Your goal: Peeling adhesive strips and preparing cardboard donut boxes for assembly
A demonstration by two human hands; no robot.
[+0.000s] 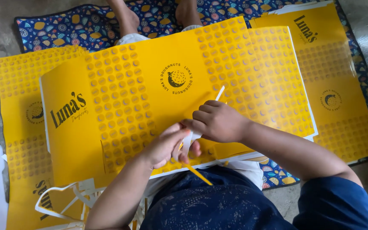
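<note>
Across the person's lap lies a large yellow die-cut card sheet (150, 102), printed with a dotted pattern and a round dark emblem, its near edge resting over dark blue clothing. Under and around it more yellow sheets (337, 85) of the same kind spread out on a patterned blue mat (64, 25) that covers the grey floor; one pokes out at the left, others fan away to the right. Beside the left forearm sits a loose heap of white and yellow offcut strips (71, 200), which suggests that a fair amount of trimming waste has already been stripped away, though the sheet on the lap is flat and not yet folded, and the stack below looks untouched, so I judge most of the work remains. At the sheet's near edge both hands meet. Left hand (167, 145) is curled, pinching the lower end of a narrow white strip (188, 142) against the card; right hand (216, 121) is closed over the same strip higher up, whose thin upper end sticks out beyond the knuckles. A slim yellow sliver (196, 172) hangs down below the left fingers.
</note>
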